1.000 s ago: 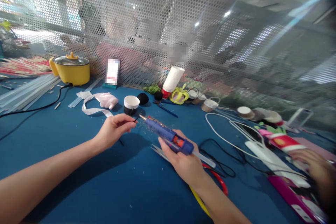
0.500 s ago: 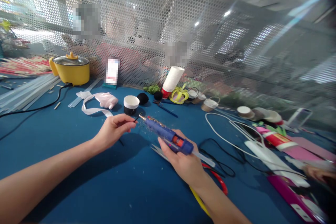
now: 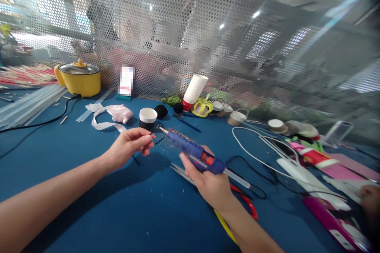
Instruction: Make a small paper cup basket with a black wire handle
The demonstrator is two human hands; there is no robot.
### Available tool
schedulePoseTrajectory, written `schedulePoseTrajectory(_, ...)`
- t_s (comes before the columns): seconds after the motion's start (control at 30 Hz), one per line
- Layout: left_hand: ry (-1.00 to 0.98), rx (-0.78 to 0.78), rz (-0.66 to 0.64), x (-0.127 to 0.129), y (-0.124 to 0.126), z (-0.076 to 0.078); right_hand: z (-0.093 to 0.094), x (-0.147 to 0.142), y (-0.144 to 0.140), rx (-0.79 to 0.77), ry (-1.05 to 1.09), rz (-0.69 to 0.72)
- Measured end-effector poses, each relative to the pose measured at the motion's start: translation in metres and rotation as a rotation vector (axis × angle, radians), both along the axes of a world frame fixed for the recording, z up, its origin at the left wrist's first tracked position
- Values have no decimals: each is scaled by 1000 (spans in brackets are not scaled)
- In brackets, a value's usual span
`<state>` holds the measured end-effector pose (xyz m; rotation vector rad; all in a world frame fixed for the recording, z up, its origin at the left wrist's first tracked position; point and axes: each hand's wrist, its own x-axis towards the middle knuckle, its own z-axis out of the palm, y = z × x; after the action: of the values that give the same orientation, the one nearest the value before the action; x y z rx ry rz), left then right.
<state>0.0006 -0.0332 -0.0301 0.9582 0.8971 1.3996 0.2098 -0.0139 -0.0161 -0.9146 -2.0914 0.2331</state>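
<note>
My right hand [image 3: 208,180] is wrapped round a blue hot glue gun [image 3: 190,146], and a clear glue stick [image 3: 237,177] sticks out of its back end. The gun's metal nozzle points left, close to the fingertips of my left hand [image 3: 133,144]. Those fingers pinch a thin black cord [image 3: 159,141], with one end near the nozzle and another hanging below the hand. Just behind stands a small paper cup [image 3: 147,116], white above and black below. Scissors [image 3: 184,174] with red and yellow handles lie partly hidden under my right forearm.
White ribbon [image 3: 101,120], a black ball of yarn [image 3: 161,111] and stacked paper cups [image 3: 195,89] lie along the back. A yellow pot [image 3: 80,81] stands left, near glue sticks [image 3: 35,104]. Cables and a purple power strip [image 3: 335,221] are at right, beside another person's hand [image 3: 371,195].
The glue gun has shifted slightly right and down, its nozzle drawing away from my left fingers. More of the black cord now shows beyond those fingertips.
</note>
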Motion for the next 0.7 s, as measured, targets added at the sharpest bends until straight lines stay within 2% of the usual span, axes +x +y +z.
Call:
schedulePoseTrajectory(0.27, -27, 1, -83, -1, -3, 1, 5, -1, 4, 51, 2, -7)
schedulePoseTrajectory(0.37, -38, 5, -86, -2, -2, 2, 3, -1, 5, -15, -13, -13)
schedulePoseTrajectory(0.53, -58, 0, -1, -4, 0, 3, -1, -1, 3, -172, 79, 38)
schedulePoseTrajectory(0.7, -78, -24, -65, -5, 0, 4, 10, -2, -2, -357, 209, 16)
